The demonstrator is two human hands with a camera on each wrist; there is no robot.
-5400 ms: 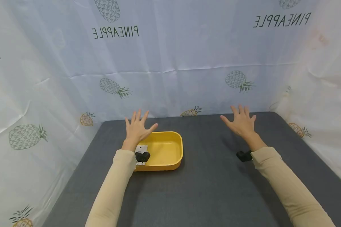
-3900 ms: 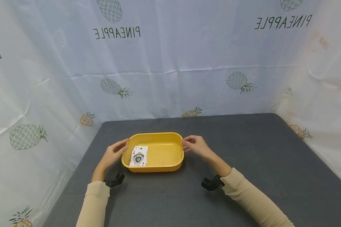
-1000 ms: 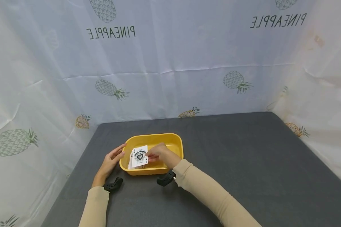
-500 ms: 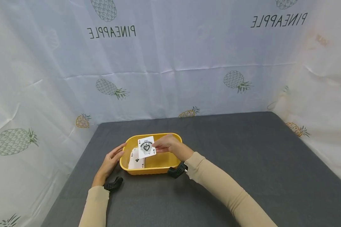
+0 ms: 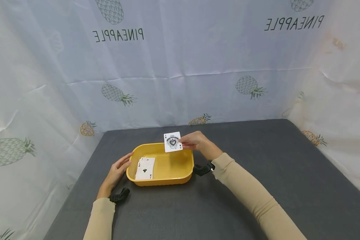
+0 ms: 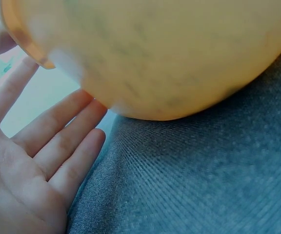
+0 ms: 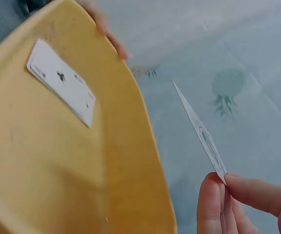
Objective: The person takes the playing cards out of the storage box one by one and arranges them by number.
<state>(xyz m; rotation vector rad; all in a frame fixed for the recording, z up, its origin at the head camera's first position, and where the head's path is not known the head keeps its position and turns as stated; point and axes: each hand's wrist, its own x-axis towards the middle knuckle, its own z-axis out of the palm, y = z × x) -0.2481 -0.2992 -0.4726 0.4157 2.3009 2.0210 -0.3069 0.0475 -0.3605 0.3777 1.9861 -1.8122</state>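
My right hand (image 5: 195, 141) pinches a playing card, the ace of spades (image 5: 173, 141), between thumb and fingertips. The card is held up over the back right part of a yellow tray (image 5: 174, 181). In the right wrist view the ace of spades (image 7: 199, 131) shows nearly edge-on. My left hand (image 5: 115, 171) rests at the tray's left end, and the left wrist view shows its straight fingers (image 6: 65, 129) against the outer wall. A small stack of cards (image 5: 144, 168) lies in the tray's left part, with an ace of clubs on top.
The tray stands on a dark grey tabletop (image 5: 243, 186). White curtains with printed pineapples (image 5: 174, 100) hang behind the table and on both sides. A black wrist mount (image 5: 120, 195) sits on the left wrist, another black mount (image 5: 204, 169) on the right.
My right hand has lifted the ace of spades off the stack and carried it up and to the right, uncovering the ace of clubs. My left hand has stayed at the tray's end.
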